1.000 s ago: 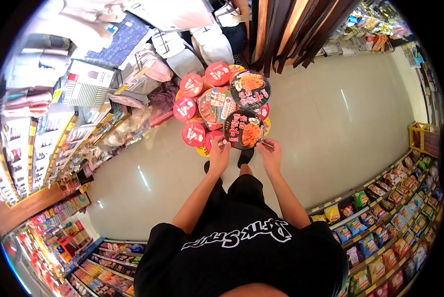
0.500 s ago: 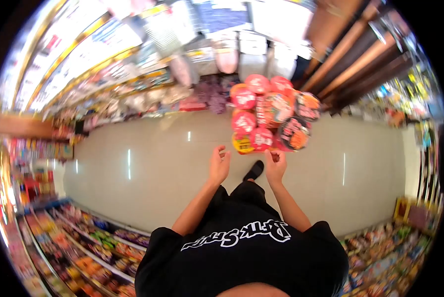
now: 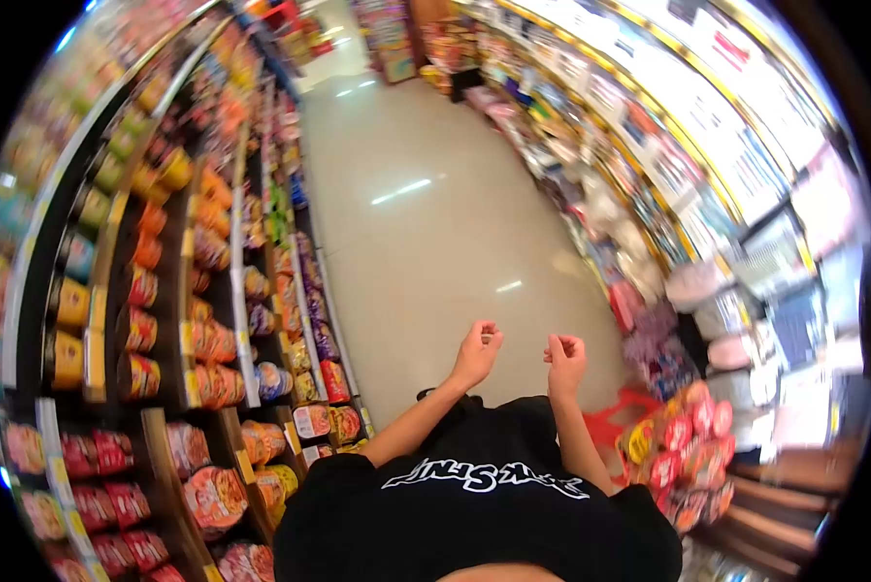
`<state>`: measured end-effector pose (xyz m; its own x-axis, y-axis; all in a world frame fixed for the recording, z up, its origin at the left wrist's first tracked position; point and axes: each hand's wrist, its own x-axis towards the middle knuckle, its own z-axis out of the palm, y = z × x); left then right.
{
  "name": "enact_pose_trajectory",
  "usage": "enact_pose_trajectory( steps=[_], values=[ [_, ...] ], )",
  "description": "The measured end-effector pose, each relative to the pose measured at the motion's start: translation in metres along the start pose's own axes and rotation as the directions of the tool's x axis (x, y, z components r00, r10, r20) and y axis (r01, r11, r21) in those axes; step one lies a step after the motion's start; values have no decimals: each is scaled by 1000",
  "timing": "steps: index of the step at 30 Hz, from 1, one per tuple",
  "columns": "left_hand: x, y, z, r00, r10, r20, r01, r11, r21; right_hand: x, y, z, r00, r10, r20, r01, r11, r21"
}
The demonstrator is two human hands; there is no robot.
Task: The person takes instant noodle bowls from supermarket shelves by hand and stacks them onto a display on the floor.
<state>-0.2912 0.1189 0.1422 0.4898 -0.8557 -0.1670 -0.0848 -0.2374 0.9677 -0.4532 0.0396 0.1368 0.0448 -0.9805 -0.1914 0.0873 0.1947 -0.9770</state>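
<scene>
Both hands are raised in front of the black shirt, over the aisle floor. My left hand [image 3: 477,354] has its fingers curled loosely, and no object shows in it. A short distance to its right, my right hand [image 3: 565,361] is also curled, with nothing visible in its fingers. The heap of red-lidded and black-lidded noodle bowls [image 3: 686,441] stands at the lower right, beside my right forearm and touched by neither hand. A red basket or stand edge [image 3: 605,422] shows next to the heap.
Shelves of cup and bowl noodles [image 3: 217,500] line the left side. On the right, a shelf of packaged clothing [image 3: 736,301] runs along the aisle. The tiled floor [image 3: 406,242] stretches ahead between them. Brown boards [image 3: 775,504] are at the lower right.
The view has swung left, so the noodle heap now lies at the lower right and the noodle shelves at the left. Both hands have come away from the bowls.
</scene>
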Motion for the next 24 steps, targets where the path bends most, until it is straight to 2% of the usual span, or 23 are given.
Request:
enact_pose_trajectory(
  steps=[2, 8, 11, 12, 16, 19, 22, 24],
  values=[
    [10, -5, -30, 995, -35, -90, 32, 999, -34, 6, -3, 43, 992, 4, 129, -3, 1000, -11],
    [56, -16, -92, 952, -94, -291, 66, 992, -107, 53, 20, 146, 917, 139, 374, -89, 985, -146],
    [94, -29, -132, 921, -129, -367, 72, 983, -167, 78, 24, 211, 873, 195, 447, -112, 972, -205],
    [110, -34, -149, 908, -108, -406, 68, 991, -113, 89, 31, 233, 858, 209, 469, -119, 970, -213],
    [180, -47, -218, 860, -186, -475, 153, 982, -108, 141, 35, 333, 796, 240, 555, -138, 966, -219],
    [232, -44, -268, 808, -299, -508, 197, 949, -244, 176, 20, 406, 746, 245, 620, -141, 967, -212],
    [273, -37, -320, 795, -253, -552, 154, 963, -220, 208, 12, 481, 694, 219, 686, -103, 973, -207],
    [292, -32, -352, 737, -291, -610, 116, 944, -309, 224, 4, 534, 654, 229, 721, -78, 969, -236]
  ],
)
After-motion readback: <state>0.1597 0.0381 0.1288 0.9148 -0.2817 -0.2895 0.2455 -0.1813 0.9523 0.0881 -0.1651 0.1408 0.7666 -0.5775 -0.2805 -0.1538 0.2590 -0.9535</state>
